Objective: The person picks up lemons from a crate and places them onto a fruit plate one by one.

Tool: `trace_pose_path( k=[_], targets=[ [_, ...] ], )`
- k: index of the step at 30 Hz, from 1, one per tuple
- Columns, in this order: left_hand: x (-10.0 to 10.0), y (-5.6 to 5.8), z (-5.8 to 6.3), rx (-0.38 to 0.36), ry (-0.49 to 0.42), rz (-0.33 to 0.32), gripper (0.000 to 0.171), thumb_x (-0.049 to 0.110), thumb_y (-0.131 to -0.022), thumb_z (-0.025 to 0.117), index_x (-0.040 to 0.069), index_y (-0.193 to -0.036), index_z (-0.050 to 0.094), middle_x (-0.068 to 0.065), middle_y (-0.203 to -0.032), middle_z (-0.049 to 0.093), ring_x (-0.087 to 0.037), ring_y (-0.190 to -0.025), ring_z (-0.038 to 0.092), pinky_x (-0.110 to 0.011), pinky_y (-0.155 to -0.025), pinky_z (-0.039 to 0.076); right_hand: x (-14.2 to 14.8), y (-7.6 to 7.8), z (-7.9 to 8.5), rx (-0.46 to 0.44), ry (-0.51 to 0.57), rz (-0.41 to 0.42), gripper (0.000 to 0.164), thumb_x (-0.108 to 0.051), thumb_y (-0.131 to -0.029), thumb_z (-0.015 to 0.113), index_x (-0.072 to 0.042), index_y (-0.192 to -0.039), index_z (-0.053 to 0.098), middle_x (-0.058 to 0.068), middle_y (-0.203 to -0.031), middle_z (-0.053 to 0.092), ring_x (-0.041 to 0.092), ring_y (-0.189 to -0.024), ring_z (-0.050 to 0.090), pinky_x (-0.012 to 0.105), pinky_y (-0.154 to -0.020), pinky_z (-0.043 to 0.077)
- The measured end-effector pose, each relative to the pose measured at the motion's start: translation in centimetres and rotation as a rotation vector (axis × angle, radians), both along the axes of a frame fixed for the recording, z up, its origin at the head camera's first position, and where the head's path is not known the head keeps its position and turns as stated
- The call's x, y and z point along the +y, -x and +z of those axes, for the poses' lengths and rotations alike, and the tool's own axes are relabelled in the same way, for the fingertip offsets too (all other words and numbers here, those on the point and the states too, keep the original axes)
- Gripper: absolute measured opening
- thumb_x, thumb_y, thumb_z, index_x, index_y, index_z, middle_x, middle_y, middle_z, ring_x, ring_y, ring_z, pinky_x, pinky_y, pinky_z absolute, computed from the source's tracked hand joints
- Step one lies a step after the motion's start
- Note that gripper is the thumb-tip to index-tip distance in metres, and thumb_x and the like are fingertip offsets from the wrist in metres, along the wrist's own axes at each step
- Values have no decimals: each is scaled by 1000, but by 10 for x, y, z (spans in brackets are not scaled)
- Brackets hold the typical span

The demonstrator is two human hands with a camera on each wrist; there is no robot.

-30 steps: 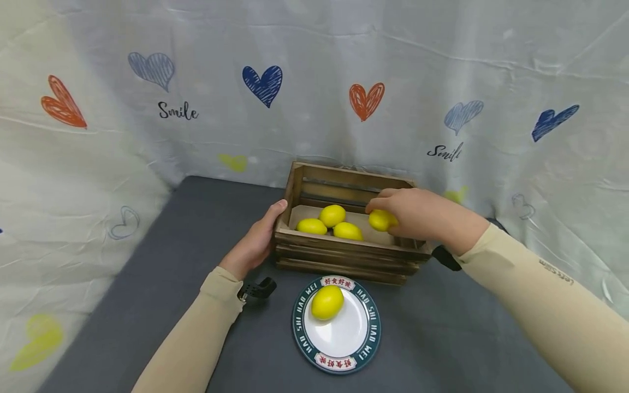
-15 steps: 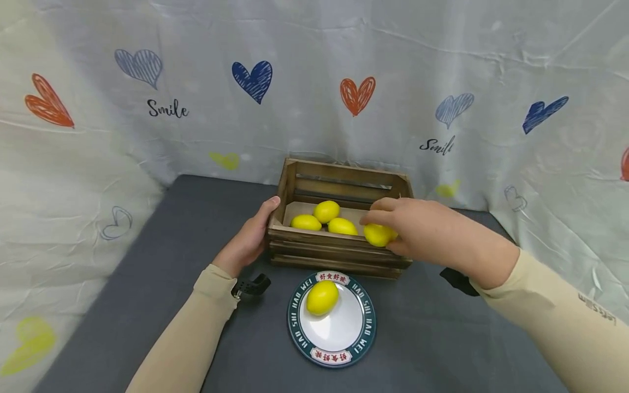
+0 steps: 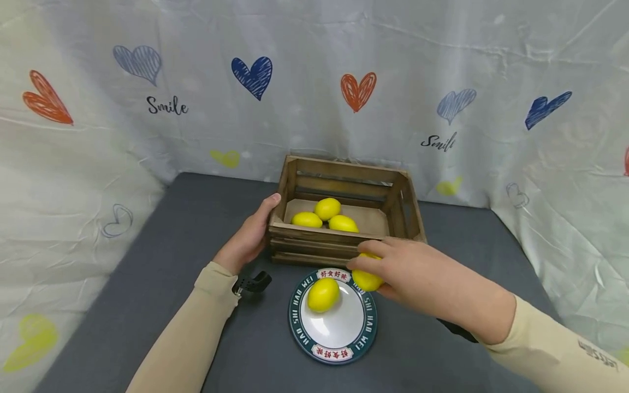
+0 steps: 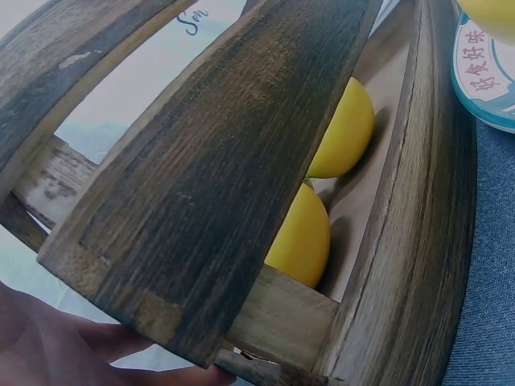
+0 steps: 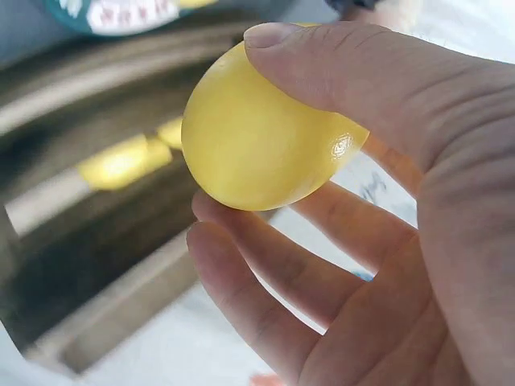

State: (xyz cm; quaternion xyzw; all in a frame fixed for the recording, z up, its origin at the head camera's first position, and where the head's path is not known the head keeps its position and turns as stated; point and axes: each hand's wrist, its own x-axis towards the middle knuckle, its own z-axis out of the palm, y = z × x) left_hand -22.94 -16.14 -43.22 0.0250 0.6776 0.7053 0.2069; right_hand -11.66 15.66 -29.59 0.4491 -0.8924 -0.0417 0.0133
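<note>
A wooden slatted crate stands on the table, with three yellow lemons inside on its left. My left hand grips the crate's left end, thumb at the top edge; the left wrist view shows its fingers by the end of a slat. In front of the crate, my right hand holds another lemon over the plate's upper right rim. Seen from the right wrist, the thumb lies on one side of this lemon and fingers on the other. One lemon rests on the white plate with a green rim.
A dark grey cloth covers the table. White curtain printed with hearts hangs behind the crate and along both sides. A black wrist strap shows under my left wrist.
My right hand has lifted a lemon out of the crate, over its front wall, and brought it toward the plate. My left hand stays on the crate. The head view has shifted slightly.
</note>
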Motion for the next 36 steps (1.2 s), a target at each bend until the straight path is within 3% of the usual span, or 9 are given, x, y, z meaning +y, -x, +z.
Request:
trace_pose_path(
  k=[4,10,16,22,32,36],
  targets=[
    [-1,0,1,2,1,3,87,73,-106,34,22,-174,17,-21,-173,26,-38,-149,39,-59,-129,31,-1,-2,-23,-40,3,-2,59,-19,-81,98,-30,-132,71,-4,-122,68,18,-100,69,38,-81,64],
    [-1,-1,1,2,3,2,89,74,-106,34,16,-173,22,-22,-172,29,-39,-150,41,-59,-129,32,-1,1,-57,-81,8,-14,54,-20,-82,97,-27,-129,74,-3,-118,70,17,-93,67,35,-77,62],
    [-2,0,0,11,-2,-4,89,74,-106,34,17,-173,21,-21,-172,28,-38,-150,40,-59,-130,31,-4,7,-80,-100,16,-20,50,-13,-81,96,-24,-125,75,-1,-115,72,18,-93,68,36,-78,62],
    [-1,1,-1,12,-14,-9,88,74,-106,36,26,-175,11,-18,-176,23,-40,-156,35,-60,-131,29,-6,8,-91,-129,-27,-57,51,-15,-82,95,-22,-127,75,1,-119,73,24,-100,71,42,-86,64],
    [-2,2,-2,21,-23,-17,87,72,-107,36,26,-175,8,-15,-178,18,-41,-161,28,-60,-132,26,-8,7,-101,-152,-43,-64,49,-21,-84,95,-17,-127,73,2,-123,75,24,-103,74,43,-88,64],
    [-2,2,-2,15,-13,-15,88,73,-106,34,22,-175,14,-18,-175,24,-40,-155,35,-59,-130,29,-9,8,-103,-154,-47,-66,49,-23,-86,95,-17,-129,72,2,-125,76,25,-106,74,44,-91,64]
  ],
)
